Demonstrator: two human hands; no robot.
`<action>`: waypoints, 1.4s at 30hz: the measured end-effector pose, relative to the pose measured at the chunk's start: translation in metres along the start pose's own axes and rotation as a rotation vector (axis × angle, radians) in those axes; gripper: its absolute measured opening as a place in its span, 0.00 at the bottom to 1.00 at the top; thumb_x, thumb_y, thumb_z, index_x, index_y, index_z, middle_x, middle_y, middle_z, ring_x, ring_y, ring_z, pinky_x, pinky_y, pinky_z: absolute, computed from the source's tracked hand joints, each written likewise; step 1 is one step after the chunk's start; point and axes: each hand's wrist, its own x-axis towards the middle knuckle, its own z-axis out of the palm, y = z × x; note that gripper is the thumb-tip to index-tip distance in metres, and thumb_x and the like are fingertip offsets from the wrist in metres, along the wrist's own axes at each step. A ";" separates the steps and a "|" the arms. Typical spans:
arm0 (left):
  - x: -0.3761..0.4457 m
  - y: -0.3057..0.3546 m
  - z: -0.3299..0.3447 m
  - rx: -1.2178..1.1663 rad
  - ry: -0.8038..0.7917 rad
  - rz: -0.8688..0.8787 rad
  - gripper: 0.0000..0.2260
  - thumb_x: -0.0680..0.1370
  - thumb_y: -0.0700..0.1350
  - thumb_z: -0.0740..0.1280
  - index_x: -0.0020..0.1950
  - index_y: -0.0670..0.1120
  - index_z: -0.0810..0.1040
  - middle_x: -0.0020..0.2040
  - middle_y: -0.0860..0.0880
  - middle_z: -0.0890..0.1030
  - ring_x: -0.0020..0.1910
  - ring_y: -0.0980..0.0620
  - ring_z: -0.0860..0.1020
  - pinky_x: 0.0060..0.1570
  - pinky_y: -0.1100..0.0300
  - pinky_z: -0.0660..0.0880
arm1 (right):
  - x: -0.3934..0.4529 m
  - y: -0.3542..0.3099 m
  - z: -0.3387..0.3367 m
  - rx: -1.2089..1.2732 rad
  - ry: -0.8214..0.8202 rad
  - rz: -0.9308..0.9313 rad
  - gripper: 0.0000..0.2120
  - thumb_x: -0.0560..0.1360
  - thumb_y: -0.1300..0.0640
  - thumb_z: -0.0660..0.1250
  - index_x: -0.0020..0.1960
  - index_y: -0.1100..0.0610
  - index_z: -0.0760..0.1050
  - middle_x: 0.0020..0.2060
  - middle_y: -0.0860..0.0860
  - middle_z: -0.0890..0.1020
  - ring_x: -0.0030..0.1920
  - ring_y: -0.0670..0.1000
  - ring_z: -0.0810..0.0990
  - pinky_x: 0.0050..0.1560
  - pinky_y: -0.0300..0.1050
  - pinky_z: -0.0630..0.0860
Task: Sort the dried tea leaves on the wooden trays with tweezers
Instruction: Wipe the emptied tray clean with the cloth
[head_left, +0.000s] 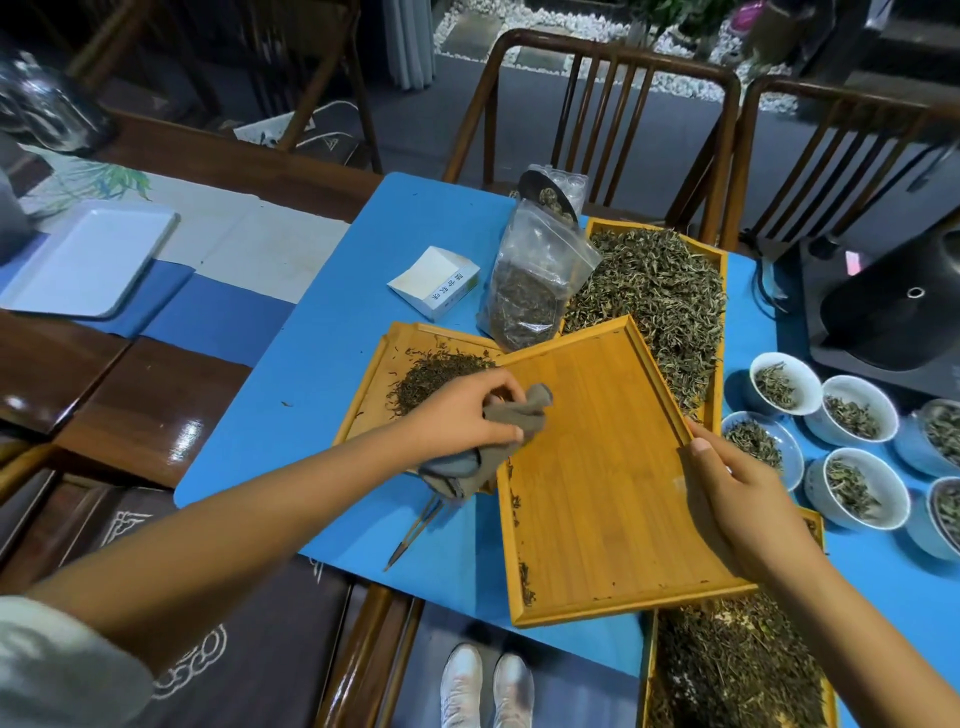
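Left hand (467, 410) clenched on grey cloth (511, 421), wiping near-empty middle tray (597, 467); right hand (737, 493) fingers grip its right rim, steadying. Tweezers (415, 530) lie unused on blue worktop (311, 389) just left of tray. Best: sweep leftover leaf bits (525, 582) along left rim toward one corner, keep tray tilted

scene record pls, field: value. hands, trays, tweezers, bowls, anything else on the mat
left hand: grips grey cloth at middle tray's left edge
right hand: holds middle tray's right rim
middle tray: nearly bare, few leaves by left rim, overlaps the other trays
left tray: small dark leaf pile
far tray: heaped
near tray: heaped
tweezers: on blue mat, unheld
bowls: leaves inside
bag: holds leaves
box: white
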 end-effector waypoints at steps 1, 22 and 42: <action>-0.007 0.006 0.002 -0.023 -0.089 0.001 0.12 0.69 0.45 0.74 0.48 0.54 0.74 0.46 0.51 0.78 0.40 0.59 0.73 0.42 0.61 0.70 | 0.001 0.000 0.001 0.015 -0.007 0.011 0.17 0.81 0.51 0.54 0.68 0.48 0.70 0.53 0.45 0.76 0.51 0.45 0.74 0.37 0.30 0.65; -0.052 0.017 0.017 0.346 -0.472 0.057 0.12 0.73 0.46 0.70 0.56 0.49 0.78 0.51 0.50 0.80 0.48 0.53 0.76 0.49 0.53 0.73 | 0.002 -0.006 0.004 0.023 -0.053 -0.039 0.17 0.81 0.52 0.55 0.68 0.49 0.69 0.57 0.43 0.74 0.59 0.44 0.69 0.55 0.39 0.61; 0.015 -0.033 -0.014 0.400 0.355 -0.067 0.07 0.74 0.42 0.66 0.50 0.44 0.72 0.47 0.48 0.74 0.45 0.50 0.71 0.39 0.58 0.65 | -0.011 0.001 0.004 0.021 -0.083 -0.045 0.14 0.80 0.50 0.56 0.62 0.37 0.69 0.49 0.32 0.75 0.47 0.31 0.72 0.46 0.33 0.65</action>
